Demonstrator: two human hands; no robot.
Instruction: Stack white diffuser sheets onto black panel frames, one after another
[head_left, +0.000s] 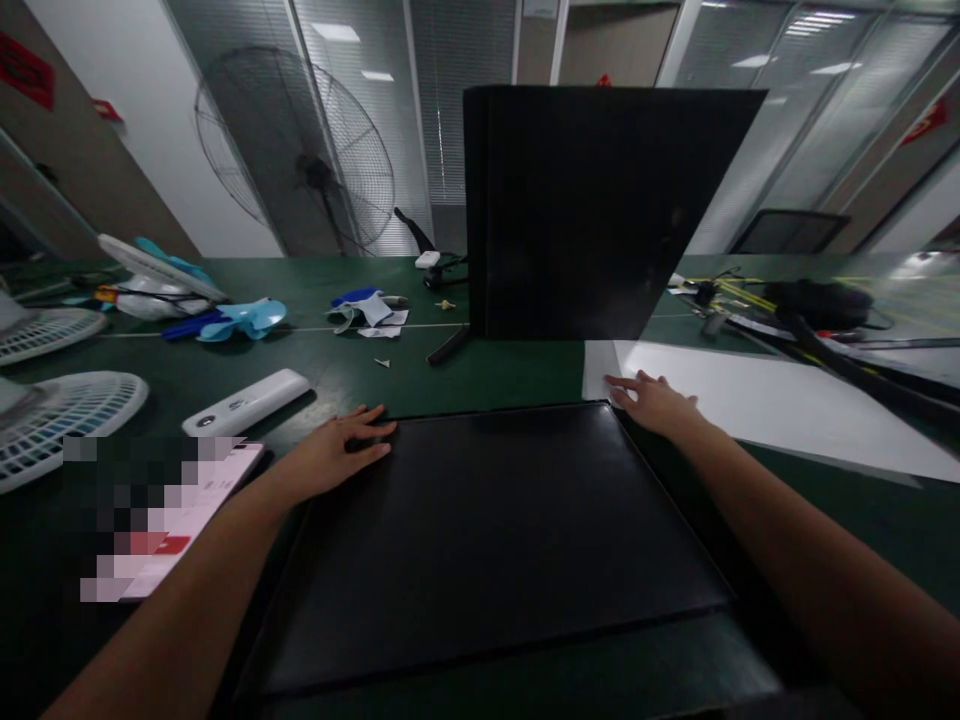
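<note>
- A dark green, smooth-topped table (525,375) stretches across the view, bearing everything named below except the floor fan.
- A flat, rectangular black panel with a slightly glossy surface (480,530) lies on the table in front of the person, between the two forearms.
- A tall, black, box-like block with flat faces (585,215) stands upright beyond the panel, a strip of green tabletop between them.
- A long white sheet (765,405) lies to the right, its near-left end close to the panel's far right corner.
- A large round floor fan with a dark wire grille (319,172) stands behind the table at left.
- A flat device with a pale pink lit screen (199,510) lies beside the left forearm (part of it is blurred into blocks).
- The left hand (341,450) rests at the panel's far left corner, fingers spread, gripping nothing.
- The right hand (656,403) is at the far right corner, loosely open with its index finger extended; whether the thumb presses the corner, I cannot tell.
- A white, rounded, oblong plastic device (247,402) lies beyond the left hand.
- A light blue, curved piece (255,318) lies farther back.
</note>
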